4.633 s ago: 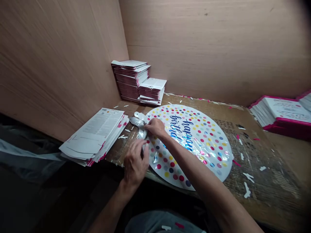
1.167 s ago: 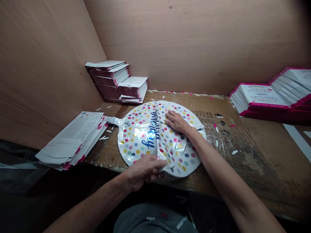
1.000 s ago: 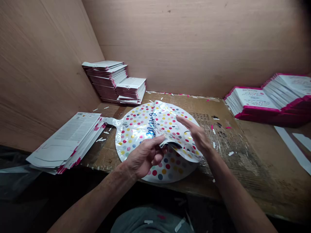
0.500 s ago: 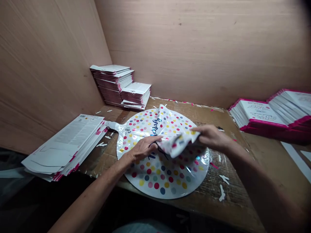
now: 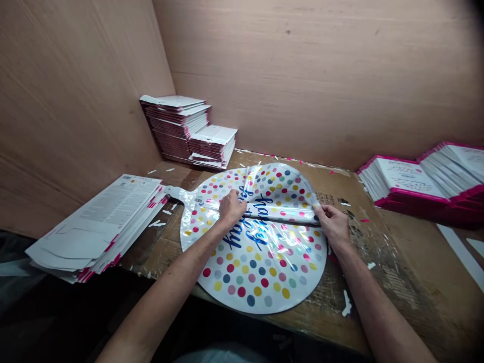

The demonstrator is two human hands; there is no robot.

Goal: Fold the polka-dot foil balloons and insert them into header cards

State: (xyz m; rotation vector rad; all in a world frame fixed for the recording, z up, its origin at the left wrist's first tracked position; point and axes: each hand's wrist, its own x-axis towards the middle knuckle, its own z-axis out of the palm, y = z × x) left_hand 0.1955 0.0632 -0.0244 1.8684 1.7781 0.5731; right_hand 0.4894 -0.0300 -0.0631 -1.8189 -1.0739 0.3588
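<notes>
A round foil balloon [image 5: 257, 272] lies flat on the cardboard, printed with coloured polka dots and blue "happy birthday" script. Its upper part is doubled over along a crease [image 5: 280, 213] running across the middle. My left hand [image 5: 231, 209] grips the crease left of centre, and my right hand [image 5: 333, 225] pinches its right end at the balloon's edge. The balloon's silver neck [image 5: 176, 193] points left, free of both hands. Part of the script is hidden in the fold.
A stack of white printed cards with pink edges [image 5: 94, 237] lies left of the balloon. More stacks stand in the back corner [image 5: 174, 121] and at right [image 5: 406, 181]. The cardboard work surface [image 5: 351, 287] has white and pink scraps. Plywood walls [image 5: 302, 75] bound the back and left.
The lifted, bunched flap now lies flat as a straight crease across the balloon. My hands have moved apart, to the middle and right end of the fold.
</notes>
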